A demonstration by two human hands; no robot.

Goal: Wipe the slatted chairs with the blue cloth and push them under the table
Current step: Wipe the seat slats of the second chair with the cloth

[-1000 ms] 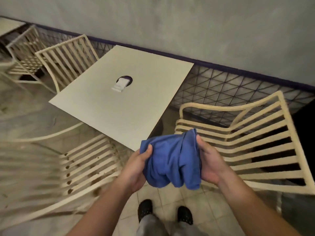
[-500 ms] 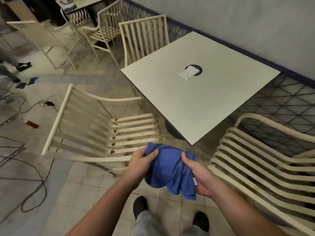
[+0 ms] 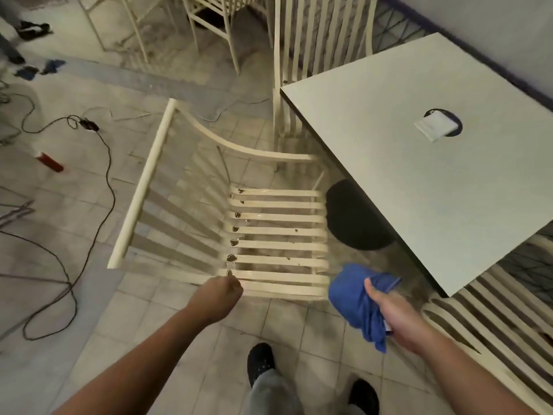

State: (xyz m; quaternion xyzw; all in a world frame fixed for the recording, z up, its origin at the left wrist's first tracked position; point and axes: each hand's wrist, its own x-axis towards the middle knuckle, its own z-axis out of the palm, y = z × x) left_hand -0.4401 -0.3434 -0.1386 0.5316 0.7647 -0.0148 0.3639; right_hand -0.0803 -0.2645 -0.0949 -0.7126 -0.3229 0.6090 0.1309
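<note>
**Head view: chair taken at its rail**

Left hand (image 3: 223, 290) curls round the near rail of the chair (image 3: 278, 217), which stands beside the table (image 3: 404, 190). Right hand (image 3: 399, 314) clutches the soft, bunched cloth (image 3: 351, 296). The chair looks light and rigid, and is probably best held by its rails.

At the bottom of the frame show bare forearms (image 3: 167, 339), grey trousers (image 3: 270, 390) and black round-toed shoes (image 3: 260, 359) with small pale specks.
</note>
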